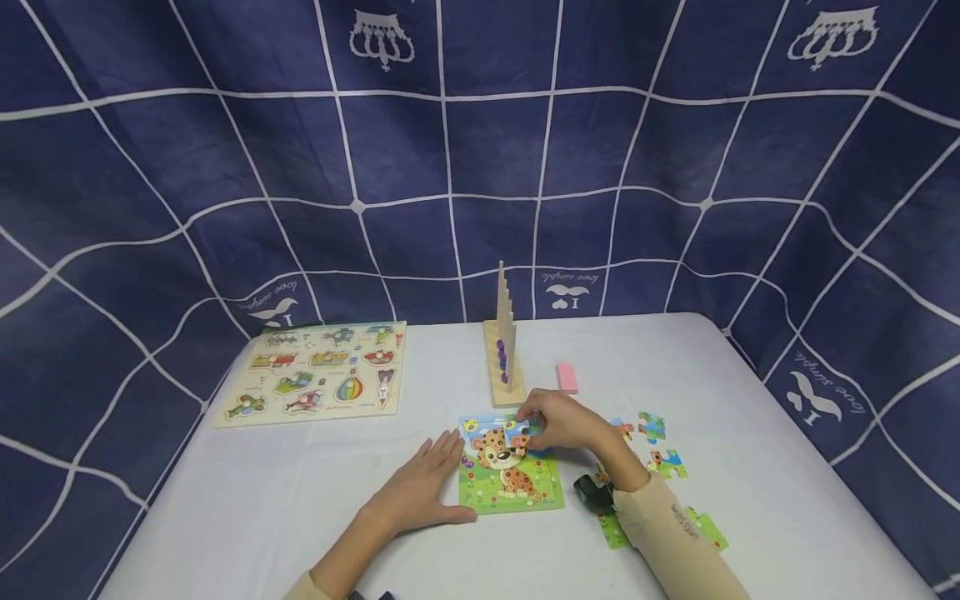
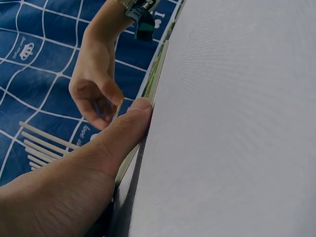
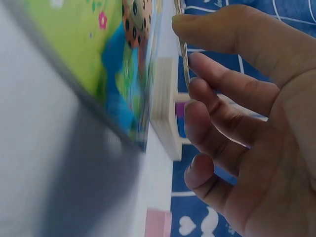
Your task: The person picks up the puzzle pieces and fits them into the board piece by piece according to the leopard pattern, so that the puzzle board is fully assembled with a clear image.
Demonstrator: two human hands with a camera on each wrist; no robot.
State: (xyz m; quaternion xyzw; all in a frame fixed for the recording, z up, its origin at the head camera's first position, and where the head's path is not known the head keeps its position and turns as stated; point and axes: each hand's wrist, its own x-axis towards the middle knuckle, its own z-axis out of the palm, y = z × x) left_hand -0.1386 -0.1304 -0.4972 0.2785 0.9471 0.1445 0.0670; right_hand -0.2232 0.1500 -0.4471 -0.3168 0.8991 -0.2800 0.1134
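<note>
A square leopard jigsaw puzzle board (image 1: 487, 492) lies on the white table. My right hand (image 1: 562, 418) pinches a jigsaw piece (image 1: 514, 432) between thumb and fingertips, over the board's upper right part. In the right wrist view this piece (image 3: 185, 61) shows edge-on, raised above the printed picture. My left hand (image 1: 426, 487) rests flat at the board's left side, fingers straight and thumb spread along its near left corner. From the left wrist view, the thumb (image 2: 131, 121) is right at the board's edge.
Several loose jigsaw pieces (image 1: 666, 461) lie to the right, partly under the right forearm. Behind the board stands a wooden base with upright pegs (image 1: 512, 354), beside a pink block (image 1: 567, 377). A vehicle peg puzzle (image 1: 318, 375) lies at the back left.
</note>
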